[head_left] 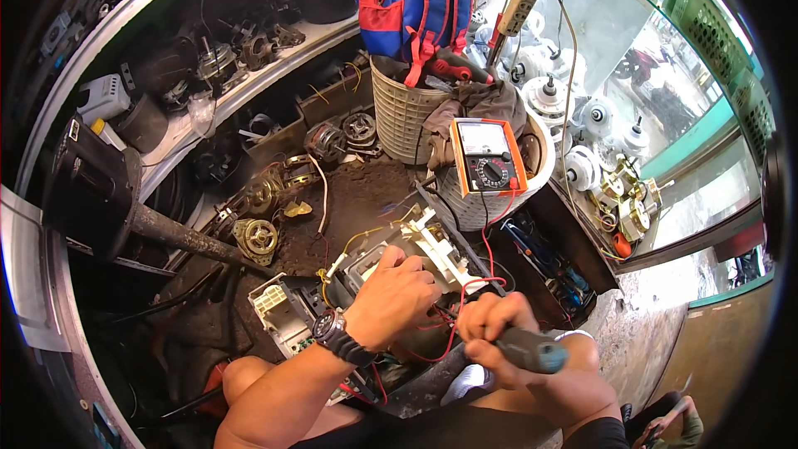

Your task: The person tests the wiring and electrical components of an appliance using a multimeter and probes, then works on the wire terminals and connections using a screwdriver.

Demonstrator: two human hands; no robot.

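My left hand (395, 295), a black watch on its wrist, is closed with curled fingers on an opened grey-white plastic appliance housing (440, 249) between my knees. Its fingertips are partly hidden. In my right hand (499, 333), just right of the housing, is a screwdriver (536, 352) with a thick dark grey handle and teal end, slightly blurred; its tip is hidden. A red wire (454, 328) loops between the two hands. Beside my left wrist lies a cream plastic part of the housing (278, 310). Beyond, an orange analog multimeter (490, 168) leans on a basket, leads hanging.
A white woven basket (407, 116) bears a red and blue backpack (420, 0). Motor parts (256, 239) lie on the dirty floor. Hand tools fill a box (553, 270) at right. A dark stand with a metal pole (191, 237) juts in from the left. Another person (673, 420) sits lower right.
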